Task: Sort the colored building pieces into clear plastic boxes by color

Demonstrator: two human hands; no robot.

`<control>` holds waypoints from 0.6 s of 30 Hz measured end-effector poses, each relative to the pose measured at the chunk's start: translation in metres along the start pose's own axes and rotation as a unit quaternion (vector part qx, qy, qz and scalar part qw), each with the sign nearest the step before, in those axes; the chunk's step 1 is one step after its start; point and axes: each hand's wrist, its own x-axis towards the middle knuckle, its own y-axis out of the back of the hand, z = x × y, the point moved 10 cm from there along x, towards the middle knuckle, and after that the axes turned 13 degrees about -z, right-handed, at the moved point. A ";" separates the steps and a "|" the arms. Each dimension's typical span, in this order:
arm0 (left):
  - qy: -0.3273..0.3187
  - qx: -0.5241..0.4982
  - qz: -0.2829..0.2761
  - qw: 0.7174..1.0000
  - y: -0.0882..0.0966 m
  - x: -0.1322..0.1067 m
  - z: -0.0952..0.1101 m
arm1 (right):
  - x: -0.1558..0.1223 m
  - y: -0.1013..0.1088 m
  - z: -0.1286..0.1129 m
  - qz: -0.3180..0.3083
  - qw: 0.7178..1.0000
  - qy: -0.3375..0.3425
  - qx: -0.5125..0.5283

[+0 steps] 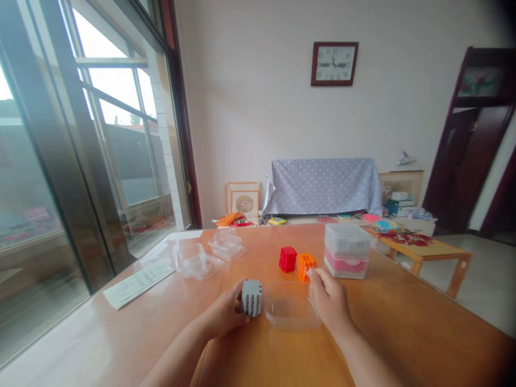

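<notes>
My left hand is closed round a grey cube built of interlocking pieces, which rests on the wooden table. My right hand reaches forward and its fingertips grip an orange cube of the same kind. A red cube stands just left of the orange one, untouched. Between my hands lies a clear shallow plastic container, with nothing in it.
Stacked clear lidded boxes, the lower with pink contents, stand right of the cubes. More clear containers and lids and a printed sheet lie at left, near the window. A low table with clutter stands beyond.
</notes>
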 end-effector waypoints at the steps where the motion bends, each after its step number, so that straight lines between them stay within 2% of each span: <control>1: 0.000 0.004 0.002 1.000 -0.001 -0.003 0.000 | 0.001 -0.001 0.003 -0.001 1.000 -0.006 0.003; 4: 0.005 -0.003 0.008 1.000 -0.006 -0.010 0.000 | 0.002 -0.003 0.008 -0.012 1.000 -0.017 0.006; 9: 0.001 -0.042 -0.015 0.999 -0.020 -0.021 0.002 | 0.001 -0.004 0.008 -0.024 0.999 -0.018 0.010; 18: 0.006 -0.007 0.066 0.998 -0.018 -0.030 -0.001 | 0.004 0.007 0.018 -0.032 0.997 -0.057 -0.027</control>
